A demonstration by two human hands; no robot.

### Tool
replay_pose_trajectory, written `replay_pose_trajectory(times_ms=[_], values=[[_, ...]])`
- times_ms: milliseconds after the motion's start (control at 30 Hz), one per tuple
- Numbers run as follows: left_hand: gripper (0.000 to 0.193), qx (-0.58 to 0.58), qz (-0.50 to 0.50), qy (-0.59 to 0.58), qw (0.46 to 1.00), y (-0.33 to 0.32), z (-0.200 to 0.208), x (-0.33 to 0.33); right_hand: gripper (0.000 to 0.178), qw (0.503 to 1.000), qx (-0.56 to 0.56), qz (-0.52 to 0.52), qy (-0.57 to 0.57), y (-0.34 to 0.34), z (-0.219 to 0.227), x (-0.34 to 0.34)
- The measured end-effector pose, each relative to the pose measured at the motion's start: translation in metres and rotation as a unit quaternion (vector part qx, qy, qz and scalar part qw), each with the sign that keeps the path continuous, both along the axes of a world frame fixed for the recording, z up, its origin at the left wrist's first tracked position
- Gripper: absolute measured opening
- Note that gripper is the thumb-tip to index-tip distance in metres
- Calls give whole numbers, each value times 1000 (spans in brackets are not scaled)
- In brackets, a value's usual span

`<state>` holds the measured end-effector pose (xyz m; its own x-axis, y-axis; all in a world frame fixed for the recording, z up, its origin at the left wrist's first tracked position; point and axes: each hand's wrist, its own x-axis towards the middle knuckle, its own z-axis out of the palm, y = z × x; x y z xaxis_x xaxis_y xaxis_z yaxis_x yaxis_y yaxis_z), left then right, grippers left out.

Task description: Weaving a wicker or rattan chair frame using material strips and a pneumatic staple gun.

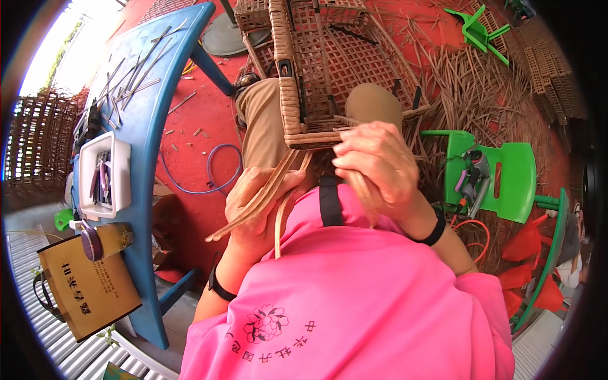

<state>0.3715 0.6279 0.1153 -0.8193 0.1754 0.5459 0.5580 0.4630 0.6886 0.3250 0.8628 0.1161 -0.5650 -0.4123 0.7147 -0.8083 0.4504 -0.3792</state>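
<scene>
A brown woven wicker frame stands between my knees, its wrapped corner toward me. Several flat tan weaving strips hang from the near edge of that corner. My left hand is closed round them just below the corner, and their loose ends stick out past the fingers. My right hand is curled at the right end of the near edge, fingers bent together. Another tan strip runs down from under those fingers. The fingertips partly hide where the strips meet the frame.
On the left, a blue table bears loose strip pieces, a white tool bin and a jar. A paper bag is beside it. At right, a green chair holds a power tool. Cut strips litter the red floor.
</scene>
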Motion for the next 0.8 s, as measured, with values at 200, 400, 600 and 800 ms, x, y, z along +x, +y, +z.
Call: replay_pose_trajectory(times_ms=[200,400,600,800], values=[[29,-45,-22,29,998,-4,0,2,23,999,38,-14,12,23,16,26],[28,-44,-117,169,978,-1,23,13,23,999,22,-21,-21,19,25,32],[53,-23,-142,42,989,25,42,-18,19,990,-117,43,-70,6,21,15],[61,-238,-61,54,968,29,25,-57,16,985,-99,40,-133,24,17,34]])
